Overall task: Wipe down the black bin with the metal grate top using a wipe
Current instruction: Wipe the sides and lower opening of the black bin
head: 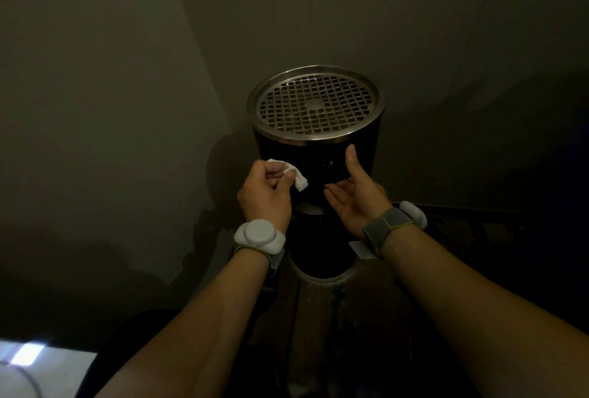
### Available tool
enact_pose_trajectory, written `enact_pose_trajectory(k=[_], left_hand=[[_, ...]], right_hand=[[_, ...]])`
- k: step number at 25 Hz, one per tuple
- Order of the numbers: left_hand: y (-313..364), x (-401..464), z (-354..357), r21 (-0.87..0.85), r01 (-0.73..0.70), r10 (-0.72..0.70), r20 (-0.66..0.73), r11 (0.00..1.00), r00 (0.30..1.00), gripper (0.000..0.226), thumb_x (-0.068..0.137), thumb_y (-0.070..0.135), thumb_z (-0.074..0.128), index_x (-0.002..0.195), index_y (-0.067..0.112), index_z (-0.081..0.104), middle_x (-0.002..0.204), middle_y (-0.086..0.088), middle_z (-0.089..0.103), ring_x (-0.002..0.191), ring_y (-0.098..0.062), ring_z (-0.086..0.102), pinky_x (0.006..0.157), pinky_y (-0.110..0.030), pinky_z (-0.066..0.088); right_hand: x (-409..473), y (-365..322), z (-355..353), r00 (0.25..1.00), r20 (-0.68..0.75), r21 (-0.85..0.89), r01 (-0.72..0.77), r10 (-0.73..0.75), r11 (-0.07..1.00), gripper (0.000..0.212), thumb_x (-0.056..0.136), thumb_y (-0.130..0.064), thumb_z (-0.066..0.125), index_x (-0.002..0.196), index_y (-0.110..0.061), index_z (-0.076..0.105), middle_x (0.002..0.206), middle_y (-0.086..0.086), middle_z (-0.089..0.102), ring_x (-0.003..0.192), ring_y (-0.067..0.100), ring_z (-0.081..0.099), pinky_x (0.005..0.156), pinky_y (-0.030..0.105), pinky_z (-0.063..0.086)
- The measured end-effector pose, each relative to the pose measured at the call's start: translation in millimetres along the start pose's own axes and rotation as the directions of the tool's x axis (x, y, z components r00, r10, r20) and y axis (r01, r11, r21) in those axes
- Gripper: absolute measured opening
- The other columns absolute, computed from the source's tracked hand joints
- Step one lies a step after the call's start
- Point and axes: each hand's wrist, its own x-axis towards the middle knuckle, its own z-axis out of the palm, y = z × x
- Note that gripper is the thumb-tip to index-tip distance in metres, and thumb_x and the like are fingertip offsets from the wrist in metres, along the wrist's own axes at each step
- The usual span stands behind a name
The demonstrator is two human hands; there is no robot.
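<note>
The black bin (pixel 318 158) stands upright against the wall, a round metal grate top (pixel 315 106) with a steel rim on it. My left hand (pixel 266 193) is closed around a crumpled white wipe (pixel 294 174), which hangs near the bin's front left side, just below the rim. My right hand (pixel 357 193) is open, palm turned left, thumb up along the bin's front right side, fingers by its front opening. An opening (pixel 310 208) shows in the bin's front between my hands.
Plain walls meet in a corner behind the bin (pixel 191 47). A dark wooden floor (pixel 350 318) lies below. Something pale and bright (pixel 28 362) sits at the bottom left corner. The scene is dim.
</note>
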Motion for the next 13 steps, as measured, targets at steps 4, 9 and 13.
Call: enact_pose_trajectory(k=[4, 9, 13], left_hand=[[2, -6, 9, 0.005, -0.088, 0.087, 0.012, 0.996, 0.996, 0.011, 0.080, 0.018, 0.078, 0.082, 0.019, 0.067, 0.083, 0.002, 0.073, 0.073, 0.000, 0.067, 0.066, -0.010, 0.050], [7, -13, 21, -0.016, -0.184, 0.184, -0.002, 0.983, 0.983, 0.010, 0.080, 0.015, 0.078, 0.078, 0.012, 0.069, 0.086, -0.003, 0.071, 0.074, -0.005, 0.067, 0.069, -0.015, 0.053], [13, -17, 30, 0.008, -0.259, 0.260, -0.018, 0.966, 0.966, 0.010, 0.079, 0.013, 0.079, 0.075, 0.012, 0.069, 0.082, -0.002, 0.068, 0.072, -0.005, 0.064, 0.067, -0.013, 0.052]], right_hand=[[1, 0, -2, 1.000, 0.003, 0.007, -0.010, 0.010, 1.000, 0.052, 0.076, -0.060, 0.071, 0.101, -0.017, 0.056, 0.098, 0.007, 0.064, 0.090, 0.018, 0.063, 0.092, 0.033, 0.047], [-2, -1, -1, 1.000, 0.000, 0.004, -0.012, 0.012, 1.000, 0.080, 0.077, -0.059, 0.071, 0.137, -0.010, 0.047, 0.108, 0.009, 0.060, 0.099, 0.021, 0.062, 0.094, 0.034, 0.047], [-1, -2, 0, 1.000, 0.001, 0.012, -0.003, 0.003, 1.000, 0.087, 0.080, -0.057, 0.069, 0.143, -0.005, 0.040, 0.118, 0.014, 0.059, 0.113, 0.025, 0.061, 0.102, 0.036, 0.046]])
